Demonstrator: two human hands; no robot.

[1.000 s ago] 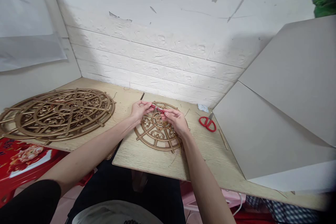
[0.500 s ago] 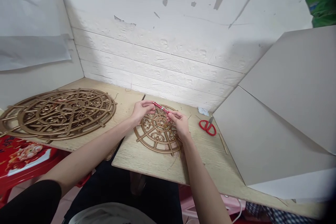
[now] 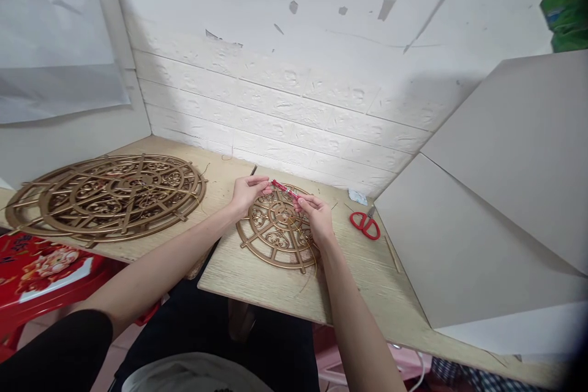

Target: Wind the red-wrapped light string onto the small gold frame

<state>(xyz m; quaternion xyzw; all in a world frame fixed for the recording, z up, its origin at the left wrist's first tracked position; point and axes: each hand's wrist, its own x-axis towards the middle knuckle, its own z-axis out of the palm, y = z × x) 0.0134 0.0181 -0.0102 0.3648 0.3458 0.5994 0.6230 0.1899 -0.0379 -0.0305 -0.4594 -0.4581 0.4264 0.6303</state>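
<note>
Red slim tool (image 3: 285, 189) over gold openwork disc (image 3: 285, 215), between hands: right hand (image 3: 318, 215) pinching one end; left hand (image 3: 248, 196) at other, cannot tell whether pinching

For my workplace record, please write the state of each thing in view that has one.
Red tool: held, slanted
Left hand: fingertips at the tool's end, grip unclear
Right hand: gripping the tool's other end
Middle gold disc: flat beneath the hands
Other gold discs: stacked, unheld
Red scissors: lying unheld, blades seemingly shut
</note>
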